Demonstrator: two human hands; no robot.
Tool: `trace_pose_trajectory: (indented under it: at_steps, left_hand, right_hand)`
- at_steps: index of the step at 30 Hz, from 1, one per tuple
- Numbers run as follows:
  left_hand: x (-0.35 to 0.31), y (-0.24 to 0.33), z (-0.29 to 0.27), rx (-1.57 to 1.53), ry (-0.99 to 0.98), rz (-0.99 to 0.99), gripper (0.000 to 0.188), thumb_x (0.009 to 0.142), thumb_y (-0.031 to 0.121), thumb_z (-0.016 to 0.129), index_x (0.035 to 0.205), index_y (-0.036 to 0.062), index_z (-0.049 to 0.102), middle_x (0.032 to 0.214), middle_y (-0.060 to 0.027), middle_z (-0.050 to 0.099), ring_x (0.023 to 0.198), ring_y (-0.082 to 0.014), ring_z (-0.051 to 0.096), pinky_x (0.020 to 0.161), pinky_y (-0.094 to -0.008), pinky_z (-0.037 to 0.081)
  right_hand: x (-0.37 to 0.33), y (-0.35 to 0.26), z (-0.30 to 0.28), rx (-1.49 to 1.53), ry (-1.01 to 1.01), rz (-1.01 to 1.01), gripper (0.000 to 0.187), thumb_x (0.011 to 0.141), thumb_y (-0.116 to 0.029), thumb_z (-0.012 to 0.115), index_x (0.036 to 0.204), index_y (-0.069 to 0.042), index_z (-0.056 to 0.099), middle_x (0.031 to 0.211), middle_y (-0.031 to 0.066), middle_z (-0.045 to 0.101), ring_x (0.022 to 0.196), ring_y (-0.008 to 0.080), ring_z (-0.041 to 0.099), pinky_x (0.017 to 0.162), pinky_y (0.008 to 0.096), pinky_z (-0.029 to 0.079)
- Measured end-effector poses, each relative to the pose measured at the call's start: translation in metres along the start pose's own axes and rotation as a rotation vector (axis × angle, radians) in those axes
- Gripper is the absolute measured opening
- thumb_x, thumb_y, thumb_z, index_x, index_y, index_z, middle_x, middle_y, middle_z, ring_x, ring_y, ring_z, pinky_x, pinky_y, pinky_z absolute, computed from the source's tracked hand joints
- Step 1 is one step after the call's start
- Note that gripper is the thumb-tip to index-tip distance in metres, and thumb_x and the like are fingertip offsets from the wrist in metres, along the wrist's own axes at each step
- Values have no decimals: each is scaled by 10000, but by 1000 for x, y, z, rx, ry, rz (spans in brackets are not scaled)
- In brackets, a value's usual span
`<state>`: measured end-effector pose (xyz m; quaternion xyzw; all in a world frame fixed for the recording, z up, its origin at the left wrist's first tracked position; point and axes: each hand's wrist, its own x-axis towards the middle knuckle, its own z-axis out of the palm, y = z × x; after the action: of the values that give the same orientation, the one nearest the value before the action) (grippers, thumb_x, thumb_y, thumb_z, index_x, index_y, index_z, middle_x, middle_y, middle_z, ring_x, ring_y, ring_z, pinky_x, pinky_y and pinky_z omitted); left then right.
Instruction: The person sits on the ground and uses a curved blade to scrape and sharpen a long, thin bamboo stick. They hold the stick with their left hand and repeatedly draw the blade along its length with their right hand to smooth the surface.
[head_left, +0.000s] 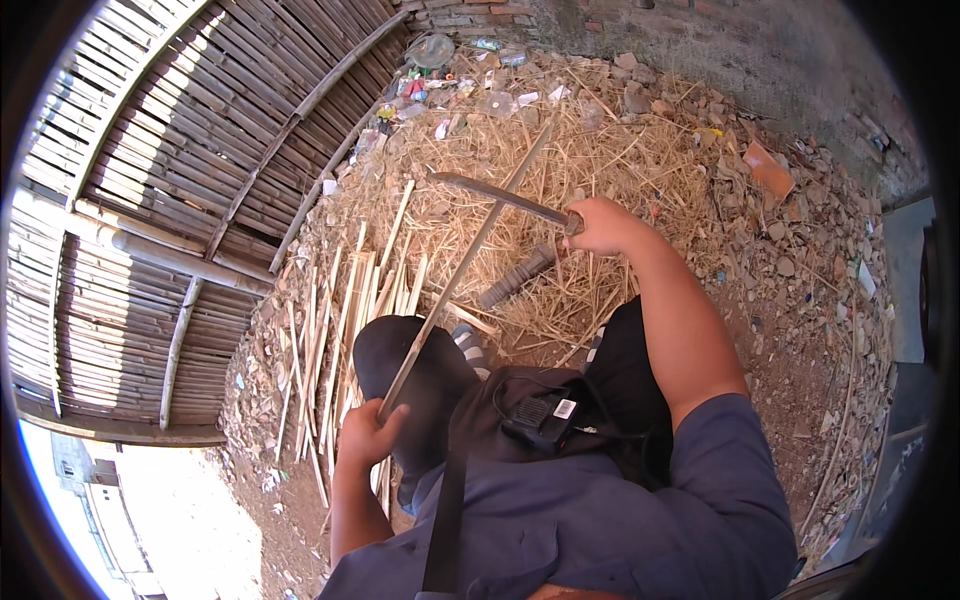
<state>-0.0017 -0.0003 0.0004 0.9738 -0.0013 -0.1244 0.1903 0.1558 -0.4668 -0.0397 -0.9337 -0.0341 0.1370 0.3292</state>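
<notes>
As hands point(370, 432) point(602, 228) clench, strip point(459, 274) left, blade point(536, 207) right

Knife handle point(573, 223) mostly out of sight

Navy short-sleeved shirt point(660, 520), black strap point(447, 530), seemingly black trousers point(630, 370)

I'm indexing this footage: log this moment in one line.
left hand: grips long strip; right hand: grips curved blade; blade crosses strip in view; nearby: loose strips, straw
</notes>
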Motion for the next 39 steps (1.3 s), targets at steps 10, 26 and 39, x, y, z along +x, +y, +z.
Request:
trace_pose_trajectory:
  at_steps: [10, 26, 39]
  left_hand:
    - [-2, -4, 0, -62, 20, -23, 503, 885, 488, 728, 759, 5, 667, 612, -169, 632, 584, -330, 656, 566, -422, 488]
    - [-2, -4, 1, -4, 26, -5, 473, 887, 459, 738, 766, 8, 667, 616, -166, 635, 575, -297, 654, 567, -407, 492]
    - [1, -10, 3, -24, 27, 34, 455, 887, 436, 742, 778, -3, 688, 614, -176, 645, 579, -319, 671, 562, -417, 501]
  right_hand:
    - [-22, -51, 20, -159, -122, -239, 310, 813, -278, 797, 1030, -78, 703, 948, 161, 709, 948, 341, 690, 833, 458, 536]
    - [-15, -37, 20, -102, -129, -227, 325, 798, -276, 797, 1018, -61, 691, 906, 164, 705, 918, 343, 700, 799, 468, 536]
    - [-13, -28, 31, -125, -40, -262, 351, 820, -319, 801, 1046, -72, 695, 888, 184, 700, 861, 372, 688, 769, 477, 522]
